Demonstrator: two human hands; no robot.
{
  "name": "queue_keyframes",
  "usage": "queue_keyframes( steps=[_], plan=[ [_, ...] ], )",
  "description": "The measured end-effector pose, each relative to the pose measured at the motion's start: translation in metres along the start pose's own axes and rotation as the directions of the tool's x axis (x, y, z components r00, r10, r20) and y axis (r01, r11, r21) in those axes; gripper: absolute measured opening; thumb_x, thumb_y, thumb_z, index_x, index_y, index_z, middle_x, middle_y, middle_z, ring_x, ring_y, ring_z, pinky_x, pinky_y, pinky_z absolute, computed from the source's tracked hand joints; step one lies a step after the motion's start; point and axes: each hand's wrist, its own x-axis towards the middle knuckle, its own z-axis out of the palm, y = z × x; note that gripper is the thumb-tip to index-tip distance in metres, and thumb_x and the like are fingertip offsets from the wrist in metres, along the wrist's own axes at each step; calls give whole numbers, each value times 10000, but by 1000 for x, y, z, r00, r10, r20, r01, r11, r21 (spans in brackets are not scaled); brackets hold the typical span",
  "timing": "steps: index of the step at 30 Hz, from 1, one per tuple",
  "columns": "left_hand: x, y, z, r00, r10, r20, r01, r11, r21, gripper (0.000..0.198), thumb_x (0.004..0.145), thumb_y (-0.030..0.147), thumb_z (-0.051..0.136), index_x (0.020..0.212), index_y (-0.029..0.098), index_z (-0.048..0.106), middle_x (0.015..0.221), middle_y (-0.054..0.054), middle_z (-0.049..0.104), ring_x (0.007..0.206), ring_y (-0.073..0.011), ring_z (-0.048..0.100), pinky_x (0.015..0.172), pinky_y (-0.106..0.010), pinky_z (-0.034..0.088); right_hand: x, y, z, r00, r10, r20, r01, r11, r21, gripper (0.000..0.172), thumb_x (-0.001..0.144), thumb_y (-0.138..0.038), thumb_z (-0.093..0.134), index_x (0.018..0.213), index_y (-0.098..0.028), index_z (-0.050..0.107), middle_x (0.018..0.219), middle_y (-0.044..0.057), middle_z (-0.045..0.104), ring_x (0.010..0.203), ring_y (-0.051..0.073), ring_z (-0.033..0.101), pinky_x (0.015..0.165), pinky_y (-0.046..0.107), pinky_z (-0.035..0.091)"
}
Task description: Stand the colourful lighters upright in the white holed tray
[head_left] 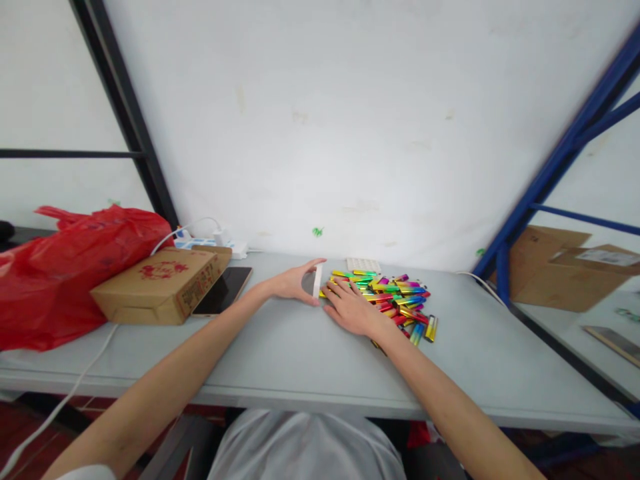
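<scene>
On the table [280,360], left hand [294,283] grasps white tray [317,280], long axis pointing away; shiny sticks [400,299] lie just right, right hand [350,307] nearer (its grip: can't tell).

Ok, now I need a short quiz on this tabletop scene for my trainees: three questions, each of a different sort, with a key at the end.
1. True or false: in this view, most of the crumpled red plastic bag lies left of the brown cardboard box with red print.

2. Which of these is the right hand nearest to?
A) blue metal frame
B) shiny multicoloured cylinders
C) white power strip

3. Fill in the blank: the thin white-edged piece is held in the ____.

Key: 1. True. 2. B. 3. left hand.
</scene>
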Motion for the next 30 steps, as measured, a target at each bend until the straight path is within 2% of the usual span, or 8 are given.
queue_keyframes(
  steps=[3, 7, 12, 16, 19, 22, 25, 30],
  plan=[
    [-4, -5, -9, 999, -41, -26, 42, 998, 39, 1292, 677, 563, 941, 1705, 261, 219, 1661, -150, 483, 1528, -343, 478, 1265, -462, 377, -1, 3, -1, 1000, 27, -10, -27, 1000, 9, 516, 1112, -369, 475, 1576, -146, 507, 1667, 181, 454, 1595, 340, 325, 1291, 584, 294],
    [-12, -20, -21, 980, -145, -140, 166, 974, 154, 1336, 689, 660, 890, 1720, 250, 145, 1693, -153, 439, 1539, -353, 464, 1273, -451, 358, -3, 11, -2, 999, 35, -9, -35, 999, 27, 515, 1102, -385, 510, 1553, -137, 536, 1678, 184, 435, 1598, 326, 322, 1302, 559, 284],
    [-8, -45, -8, 921, -210, -327, 313, 901, 301, 1318, 794, 804, 712, 1724, 142, 52, 1769, -208, 237, 1608, -355, 342, 1301, -432, 306, -1, 15, -5, 996, 37, -78, -29, 995, 93, 487, 1135, -439, 425, 1525, -178, 557, 1634, 157, 502, 1568, 278, 386, 1300, 523, 300],
    [2, -56, 7, 908, -303, -289, 411, 775, 480, 1026, 928, 830, 478, 1631, 89, 387, 1715, -251, 348, 1617, -412, 295, 1315, -506, 238, 3, 23, -9, 975, 163, -152, -150, 984, 92, 525, 1149, -458, 339, 1568, -195, 514, 1675, 156, 446, 1592, 286, 345, 1305, 558, 272],
    [5, -58, 8, 902, -345, -259, 432, 720, 544, 958, 970, 813, 392, 1585, 82, 471, 1706, -260, 363, 1609, -433, 301, 1304, -521, 243, 3, 36, -11, 940, 298, -164, -291, 954, 67, 563, 1147, -449, 314, 1611, -170, 470, 1735, 155, 348, 1623, 319, 274, 1314, 590, 227],
    [4, -56, 4, 909, -328, -258, 417, 719, 556, 953, 971, 799, 408, 1575, 66, 477, 1672, -272, 418, 1587, -430, 349, 1288, -506, 287, 0, 50, -9, 904, 401, -146, -398, 916, 48, 580, 1142, -450, 322, 1639, -171, 433, 1760, 141, 297, 1640, 340, 220, 1312, 620, 198],
    [3, -54, 2, 929, -226, -293, 356, 762, 541, 847, 997, 714, 444, 1554, 79, 496, 1592, -253, 525, 1502, -390, 482, 1252, -475, 363, -3, 61, -7, 877, 469, -105, -468, 883, 36, 580, 1141, -472, 325, 1637, -192, 435, 1764, 137, 289, 1641, 351, 211, 1293, 648, 215],
    [4, -51, 3, 942, -97, -321, 265, 803, 534, 547, 1013, 558, 500, 1384, 189, 662, 1342, -148, 690, 1267, -318, 638, 1147, -434, 477, -3, 69, -6, 897, 441, 30, -442, 896, 39, 520, 1152, -460, 292, 1526, -218, 558, 1628, 156, 520, 1529, 324, 443, 1258, 643, 271]
  ],
)
